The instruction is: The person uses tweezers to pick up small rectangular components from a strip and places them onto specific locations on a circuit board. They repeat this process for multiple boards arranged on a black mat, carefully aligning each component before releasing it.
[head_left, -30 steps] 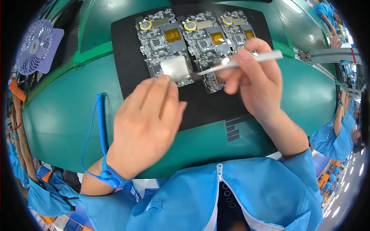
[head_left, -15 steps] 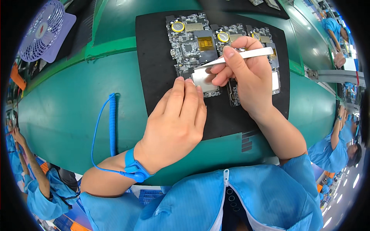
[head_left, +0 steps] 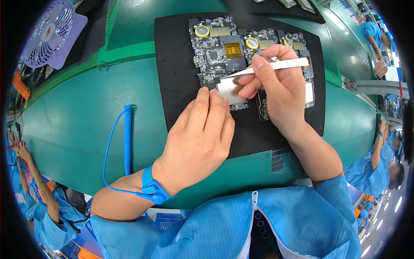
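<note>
My right hand (head_left: 282, 88) is closed around a pair of white tweezers (head_left: 280, 64) held nearly level. Their narrow tip rests at or just above the upper left corner of a silvery metal shield (head_left: 227, 90) on the leftmost circuit board (head_left: 211, 54). My left hand (head_left: 196, 134) lies with its fingers stretched out, the fingertips against the lower left edge of that same board. This board carries a yellow-ringed coin cell (head_left: 202, 31) and a dark block with an amber patch (head_left: 233, 50). Behind my right hand, more circuit boards (head_left: 263, 36) are partly hidden.
The boards lie on a black mat (head_left: 177, 77) over a green table (head_left: 77, 125). A coiled blue cord (head_left: 127, 142) runs to the strap on my left wrist. At the far left stands a purple fan (head_left: 49, 34). People in blue work on both sides.
The view has shifted slightly, so the boards and mat sit a little further right and lower. Both hands and the tweezers keep almost the same place on the board.
</note>
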Demonstrator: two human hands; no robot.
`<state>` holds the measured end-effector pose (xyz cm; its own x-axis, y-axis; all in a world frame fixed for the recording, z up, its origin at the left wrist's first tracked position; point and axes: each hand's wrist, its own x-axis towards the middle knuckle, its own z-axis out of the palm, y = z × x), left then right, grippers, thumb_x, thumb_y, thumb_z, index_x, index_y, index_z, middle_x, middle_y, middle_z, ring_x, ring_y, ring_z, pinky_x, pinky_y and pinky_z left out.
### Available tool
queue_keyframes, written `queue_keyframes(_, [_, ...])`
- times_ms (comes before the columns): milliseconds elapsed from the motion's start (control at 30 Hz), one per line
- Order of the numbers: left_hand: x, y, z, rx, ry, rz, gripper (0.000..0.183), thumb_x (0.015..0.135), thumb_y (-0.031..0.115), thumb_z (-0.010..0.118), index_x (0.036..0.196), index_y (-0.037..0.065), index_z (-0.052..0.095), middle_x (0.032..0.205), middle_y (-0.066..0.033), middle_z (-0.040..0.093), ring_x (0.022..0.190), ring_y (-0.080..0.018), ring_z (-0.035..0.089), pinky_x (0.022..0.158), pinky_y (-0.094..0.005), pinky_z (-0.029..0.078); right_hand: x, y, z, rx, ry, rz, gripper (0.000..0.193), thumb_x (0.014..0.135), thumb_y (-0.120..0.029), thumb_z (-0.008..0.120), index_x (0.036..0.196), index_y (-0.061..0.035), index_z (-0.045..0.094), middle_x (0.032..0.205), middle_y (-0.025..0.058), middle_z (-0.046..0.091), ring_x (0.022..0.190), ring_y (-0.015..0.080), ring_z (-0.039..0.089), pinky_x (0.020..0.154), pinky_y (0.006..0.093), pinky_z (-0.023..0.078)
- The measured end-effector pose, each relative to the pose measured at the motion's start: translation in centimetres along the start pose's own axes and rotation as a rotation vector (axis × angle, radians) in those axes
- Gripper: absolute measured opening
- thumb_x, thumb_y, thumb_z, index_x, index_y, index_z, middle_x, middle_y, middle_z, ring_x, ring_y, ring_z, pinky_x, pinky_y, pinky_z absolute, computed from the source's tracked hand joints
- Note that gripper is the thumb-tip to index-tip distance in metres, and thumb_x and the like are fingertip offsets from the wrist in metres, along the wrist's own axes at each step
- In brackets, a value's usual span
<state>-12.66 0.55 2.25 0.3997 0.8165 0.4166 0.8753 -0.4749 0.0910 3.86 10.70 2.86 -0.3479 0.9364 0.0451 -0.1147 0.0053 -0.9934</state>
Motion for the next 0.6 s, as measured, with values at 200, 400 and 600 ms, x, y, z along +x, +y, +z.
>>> queue_keyframes(200, [0.5,-0.1,0.8,-0.143,0.042,-0.081,0.033,0.072,0.004,0.074,0.103,-0.005,0.065,0.127,-0.0255,0.055,0.107,-0.0389,0.058,0.087,-0.0426,0.053,0.0,0.1,-0.3,-0.002,-0.004,0.003,0.021,0.102,-0.013,0.057,0.114,-0.0021,0.043,0.079,0.0097,0.066,0.062,0.0105,0.066,0.054,0.0212,0.053])
queue_keyframes(400, [1.7,-1.0,-0.4,-0.262,-0.032,-0.057,0.033,0.07,0.006,0.074,0.1,-0.003,0.063,0.126,-0.0256,0.055,0.108,-0.0405,0.057,0.089,-0.0459,0.051,-0.9,0.3,-0.2,-0.449,-0.03,-0.316,0.019,0.101,-0.004,0.054,0.113,0.0008,0.041,0.087,0.0126,0.065,0.067,0.0135,0.069,0.065,0.0248,0.06])
queue_keyframes(600, [0.2,0.6,0.1,0.054,-0.062,-0.007,0.038,0.081,0.013,0.068,0.112,-0.009,0.063,0.125,-0.0282,0.057,0.114,-0.0399,0.058,0.092,-0.0419,0.053,-1.1,2.1,0.1,-0.366,0.012,-0.576,0.013,0.095,-0.004,0.066,0.101,0.0015,0.055,0.085,0.0063,0.062,0.065,0.0087,0.064,0.056,0.0206,0.05])
